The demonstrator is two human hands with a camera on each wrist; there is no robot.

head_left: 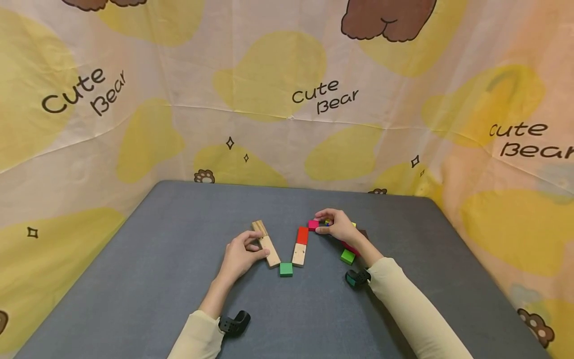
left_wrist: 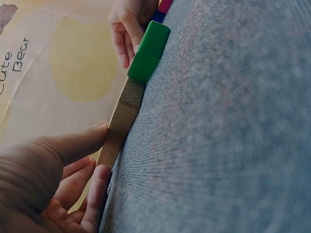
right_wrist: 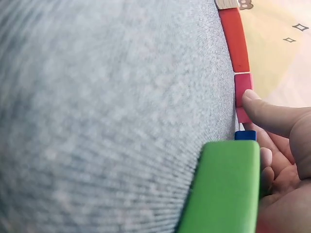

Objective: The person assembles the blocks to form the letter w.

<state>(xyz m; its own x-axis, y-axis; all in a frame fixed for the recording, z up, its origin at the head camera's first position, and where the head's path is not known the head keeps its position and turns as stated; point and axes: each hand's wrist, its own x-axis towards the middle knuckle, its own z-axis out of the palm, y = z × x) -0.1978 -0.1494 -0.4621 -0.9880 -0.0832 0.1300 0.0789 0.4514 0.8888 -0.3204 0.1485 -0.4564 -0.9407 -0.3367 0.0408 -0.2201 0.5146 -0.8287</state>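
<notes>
Pale pink and yellow fabric, printed with "Cute Bear", forms the backdrop (head_left: 188,75) behind and beside a blue-grey tabletop (head_left: 134,279). Cream sleeves (head_left: 408,304) cover the person's two forearms, and a black band (head_left: 234,323) sits at the left wrist.

Both hands are occupied. The left hand (head_left: 239,257) has its thumb and fingers bent about the left pair of wooden pieces, pinching them at their edges; the lower wooden piece (head_left: 271,253) lies end to end with the upper wooden piece (head_left: 259,228), slanting down to the right. The right hand (head_left: 339,227) pinches the pink block between thumb and fingers, at the far right end of the row.

Along that row, a third wooden piece (head_left: 299,255) leans the other way, with a red block (head_left: 302,236) continuing its line above. Between the feet of the two slanting lines lies a green block (head_left: 286,269), and the pink block (head_left: 313,225) stands at the red one's upper right corner.

Near the right forearm lies a bright green block (head_left: 347,256); other coloured pieces beside it are partly hidden by the arm. Smallest is a blue piece (right_wrist: 245,135), just beyond the bright green block in the right wrist view.
</notes>
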